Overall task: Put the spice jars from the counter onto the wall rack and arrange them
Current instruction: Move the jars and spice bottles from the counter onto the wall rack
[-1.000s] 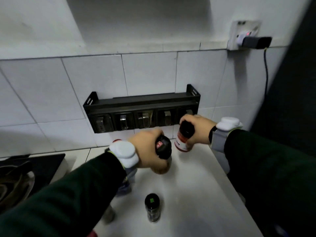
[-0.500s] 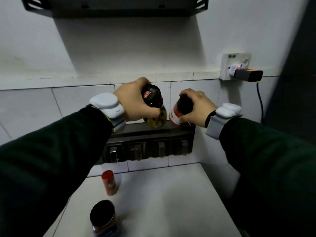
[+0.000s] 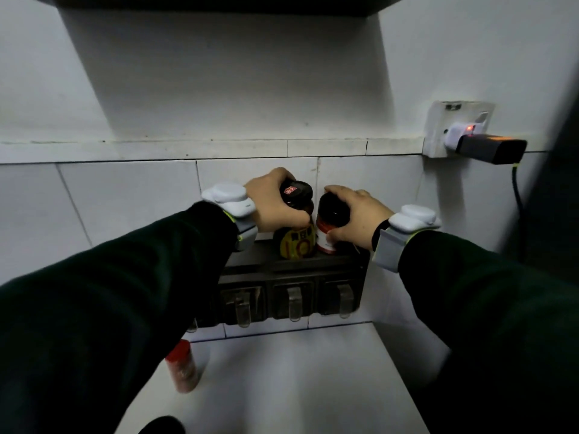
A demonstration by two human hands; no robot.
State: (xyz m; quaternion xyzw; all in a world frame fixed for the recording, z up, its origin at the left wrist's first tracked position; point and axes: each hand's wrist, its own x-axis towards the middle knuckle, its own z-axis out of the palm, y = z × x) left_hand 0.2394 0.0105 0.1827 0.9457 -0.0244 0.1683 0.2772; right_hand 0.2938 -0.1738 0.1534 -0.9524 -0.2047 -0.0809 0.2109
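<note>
White tiles cover the wall behind a white counter, with plain white wall above the tile line. Only one view is given, from the head.

A black rack hangs on the tiles just above the counter's back edge, with clear hooks along its front. Two jars stand upright on its top shelf, toward the rack's right end, touching or nearly touching each other. The left hand wraps the black cap and neck of the yellow jar; its grip is closed on that jar. The right hand covers the cap and side of the red jar, thumb low on the label; its grip is closed on that jar too. Both bottoms appear to rest on the shelf, though the dim light makes contact hard to confirm.

Each wrist carries a white band, and both sleeves are dark green.

On the counter, near its back left, a red-capped jar stands alone, partly behind the left sleeve. At the counter's front edge a black cap shows, cut off by the frame.

High on the right wall a socket holds a plug with a red light and a black adapter whose cable drops downward.
</note>
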